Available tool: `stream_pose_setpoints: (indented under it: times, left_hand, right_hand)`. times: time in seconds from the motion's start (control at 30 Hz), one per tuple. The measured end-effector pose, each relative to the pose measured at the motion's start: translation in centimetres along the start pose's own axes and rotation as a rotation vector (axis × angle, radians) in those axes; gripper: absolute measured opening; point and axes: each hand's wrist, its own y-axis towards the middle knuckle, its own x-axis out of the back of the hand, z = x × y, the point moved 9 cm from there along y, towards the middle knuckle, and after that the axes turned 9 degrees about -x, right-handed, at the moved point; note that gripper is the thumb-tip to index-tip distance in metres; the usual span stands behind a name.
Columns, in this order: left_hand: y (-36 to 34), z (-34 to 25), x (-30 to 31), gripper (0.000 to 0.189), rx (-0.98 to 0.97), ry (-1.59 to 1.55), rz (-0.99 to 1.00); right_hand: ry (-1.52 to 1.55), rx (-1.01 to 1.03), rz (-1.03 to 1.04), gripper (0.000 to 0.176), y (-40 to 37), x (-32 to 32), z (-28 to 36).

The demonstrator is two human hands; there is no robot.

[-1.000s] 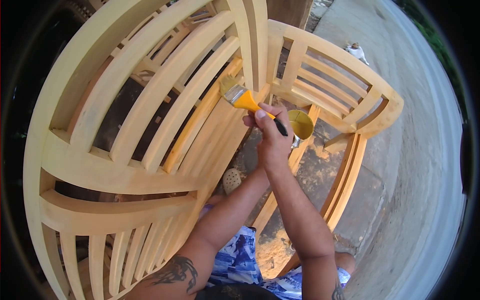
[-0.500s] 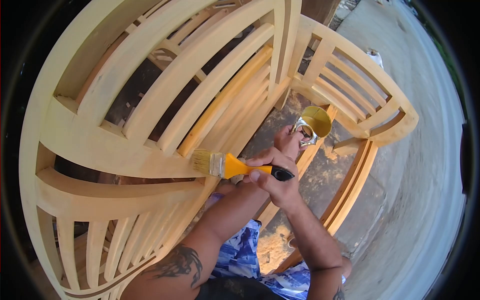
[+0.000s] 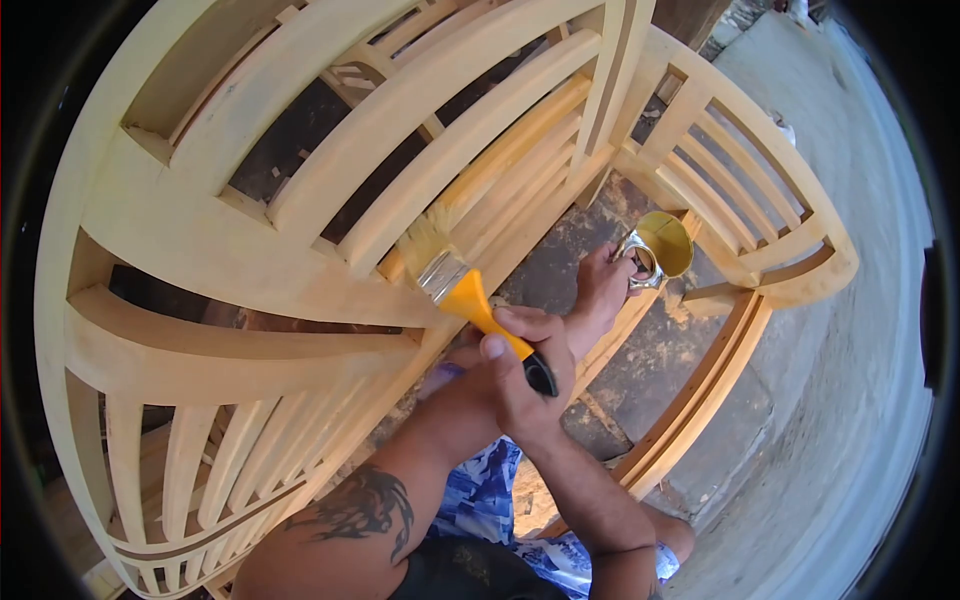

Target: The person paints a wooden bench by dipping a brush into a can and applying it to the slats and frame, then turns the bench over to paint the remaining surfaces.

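Observation:
My right hand (image 3: 530, 365) is closed around the yellow-and-black handle of a flat paintbrush (image 3: 465, 295). Its pale bristles press against the lower end of a wooden slat (image 3: 515, 145) in the bench backrest; this slat looks darker and more orange than the ones beside it. Further out, my left hand (image 3: 600, 285) grips a small open metal can (image 3: 668, 240) with a yellowish inside, tilted toward me. A shiny silver ring-shaped part sits at the can's near side. My forearms cross, the right one over the left.
Pale curved backrest rails (image 3: 380, 130) fill the upper left. An armrest frame with slats (image 3: 735, 175) stands at the upper right, and seat rails (image 3: 700, 390) run below it. Stained dark flooring (image 3: 590, 220) shows between the rails, with grey pavement (image 3: 830, 330) on the right.
The brush has swung upward, its bristles going from beside the slat's lower end onto the slat. The whole view has shifted slightly; my left hand still holds the can.

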Motion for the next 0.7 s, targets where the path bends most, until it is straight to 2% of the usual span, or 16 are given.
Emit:
stream_pose_setpoints:
  times: [0.07, 0.2, 0.23, 0.33, 0.5, 0.6, 0.67, 0.7]
  left_hand:
    - [0.1, 0.1, 0.1, 0.015, 0.005, 0.003, 0.009]
    - [0.1, 0.4, 0.0, 0.014, -0.003, -0.004, 0.032]
    - [0.1, 0.4, 0.0, 0.014, -0.004, 0.000, 0.032]
    - [0.2, 0.7, 0.0, 0.015, -0.009, 0.004, 0.025]
    - [0.8, 1.4, 0.6, 0.015, -0.002, 0.050, 0.017]
    - [0.4, 0.5, 0.3, 0.014, 0.007, 0.003, 0.000]
    - [0.4, 0.3, 0.1, 0.013, -0.011, -0.017, -0.005]
    - [0.3, 0.2, 0.2, 0.012, -0.021, -0.021, 0.000]
  right_hand:
    - [-0.049, 0.019, 0.096, 0.016, -1.2, -1.8, 1.3]
    - [0.445, -0.253, 0.110, 0.014, -1.0, 2.1, -1.5]
    - [0.374, -0.224, 0.112, 0.016, -0.7, 2.9, -2.0]
    - [0.345, -0.393, 0.010, 0.017, 1.1, 1.7, -2.7]
    - [0.156, -0.133, -0.196, 0.018, 2.6, 3.2, -0.2]
    - [0.269, -0.019, -0.164, 0.021, -0.1, 4.1, 0.0]
    - [0.023, -0.096, 0.009, 0.023, -1.0, 1.9, -0.4]
    - [0.067, -0.150, -0.030, 0.024, -0.9, 1.4, -1.1]
